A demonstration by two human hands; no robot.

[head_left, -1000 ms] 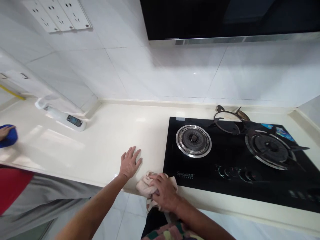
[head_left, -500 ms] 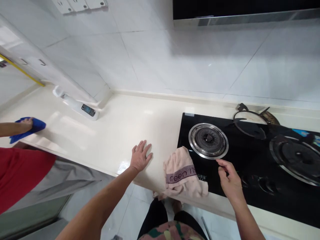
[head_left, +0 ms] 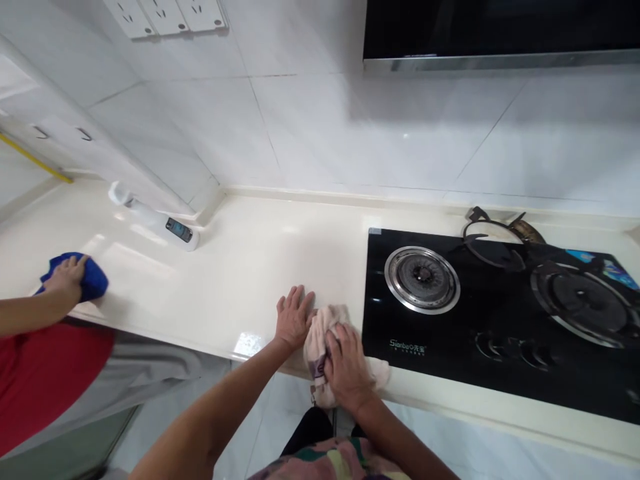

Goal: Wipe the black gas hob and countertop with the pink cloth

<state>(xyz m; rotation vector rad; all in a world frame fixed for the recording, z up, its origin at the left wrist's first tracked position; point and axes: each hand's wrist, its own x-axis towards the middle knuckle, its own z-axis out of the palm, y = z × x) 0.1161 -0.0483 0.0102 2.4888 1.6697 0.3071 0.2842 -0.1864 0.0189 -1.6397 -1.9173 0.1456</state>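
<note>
My left hand lies flat on the cream countertop with its fingers spread, close against the towel's left edge. A pale pink towel is bunched at the counter's front edge, left of the black gas stove. Over the towel rests my right hand, its fingers bent and pressed into the cloth. Part of the towel hangs over the edge, and its purple band is mostly covered by the hand.
Toward the back left, a white spray bottle lies on the counter. At far left another person's hand presses a blue cloth. A pan support sits behind the stove's left burner; a range hood hangs above.
My right hand has moved left from the stove onto the towel, which is now bunched and shifted left. The other person's hand and blue cloth have moved a little right.
</note>
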